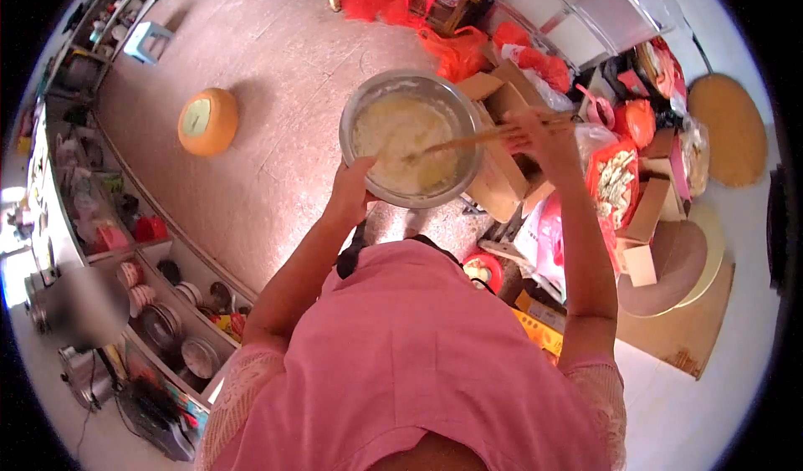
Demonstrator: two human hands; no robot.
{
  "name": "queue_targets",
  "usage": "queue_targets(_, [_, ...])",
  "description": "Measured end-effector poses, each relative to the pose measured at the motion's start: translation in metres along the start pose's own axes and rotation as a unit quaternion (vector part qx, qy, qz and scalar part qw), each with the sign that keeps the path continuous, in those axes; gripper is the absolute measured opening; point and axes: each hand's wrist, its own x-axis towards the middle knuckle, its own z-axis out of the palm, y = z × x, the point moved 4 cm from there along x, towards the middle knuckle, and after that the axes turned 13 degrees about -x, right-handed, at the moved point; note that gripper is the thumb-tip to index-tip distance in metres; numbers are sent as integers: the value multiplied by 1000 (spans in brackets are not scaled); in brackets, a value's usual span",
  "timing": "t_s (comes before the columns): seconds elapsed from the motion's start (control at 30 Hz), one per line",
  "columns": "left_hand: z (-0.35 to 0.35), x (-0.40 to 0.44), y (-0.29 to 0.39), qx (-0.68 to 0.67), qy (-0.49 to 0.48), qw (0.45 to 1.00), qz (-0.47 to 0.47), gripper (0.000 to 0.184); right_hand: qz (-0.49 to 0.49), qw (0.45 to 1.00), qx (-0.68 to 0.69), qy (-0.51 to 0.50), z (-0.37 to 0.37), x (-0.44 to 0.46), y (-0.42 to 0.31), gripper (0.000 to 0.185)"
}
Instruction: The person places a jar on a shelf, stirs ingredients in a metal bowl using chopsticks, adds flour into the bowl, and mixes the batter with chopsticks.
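Observation:
A round metal bowl [350,120] is held up in front of me, with a pale yellowish, lumpy batter [406,128] inside. My left hand [350,193] grips the bowl's near left rim, its thumb over the edge. To the right of the bowl, my right hand [539,140] is closed around wooden chopsticks [468,140]. Their tips reach down into the batter near the middle of the bowl.
An orange round stool [219,122] and a light blue stool [148,43] stand on the floor at left. Shelves with dishes [159,325] line the left side. Cardboard boxes [499,178], red bags [456,53] and round boards [726,128] crowd the right.

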Motion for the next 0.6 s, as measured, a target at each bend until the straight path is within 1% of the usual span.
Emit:
queue_targets(0.03, [1, -2, 5, 11, 24, 1000, 15, 44, 30, 997, -43, 55, -4, 12, -6, 21])
queue_targets(0.07, [1, -3, 6, 2, 27, 999, 21, 44, 25, 997, -49, 48, 8, 17, -13, 21])
queue_targets(0.13, [1, -5, 11, 8, 27, 998, 62, 43, -71, 996, -58, -1, 45, 26, -35, 19])
queue_targets(0.17, [-2, -4, 18, 5, 35, 997, 71, 43, -137, 980, -122, -77, 57, 30, -37, 19])
queue_targets(0.2, [-8, -3, 21, -13, 44, 997, 68, 43, -140, 979, -121, -86, 53, 35, -39, 19])
queue_targets(0.3, [-12, -5, 27, -30, 55, 995, 73, 42, -74, 993, -69, -66, 17, 51, -46, 23])
queue_targets(0.33, [-12, -7, 26, -21, 54, 995, 76, 42, -74, 992, -72, -73, 24, 53, -49, 23])
queue_targets(0.37, [-8, -8, 25, -23, 59, 993, 100, 42, -46, 995, -64, -55, 37, 54, -53, 24])
queue_targets(0.4, [-10, -7, 27, -27, 63, 992, 104, 42, -18, 998, -54, -37, 50, 55, -56, 25])
queue_targets(0.43, [-12, -4, 25, -20, 68, 994, 84, 42, -42, 988, -96, -117, 63, 52, -57, 25])
queue_targets(0.47, [-17, -1, 23, -11, 71, 995, 63, 42, -40, 987, -94, -121, 60, 51, -53, 25])
queue_targets(0.53, [-24, -4, 31, -50, 76, 993, 77, 43, -15, 983, -86, -160, 50, 52, -43, 25])
queue_targets(0.57, [-24, -7, 33, -41, 88, 991, 88, 44, -14, 982, -88, -164, 52, 56, -43, 25])
queue_targets(0.6, [-19, -11, 32, -30, 102, 990, 96, 44, -16, 988, -83, -126, 52, 62, -45, 25])
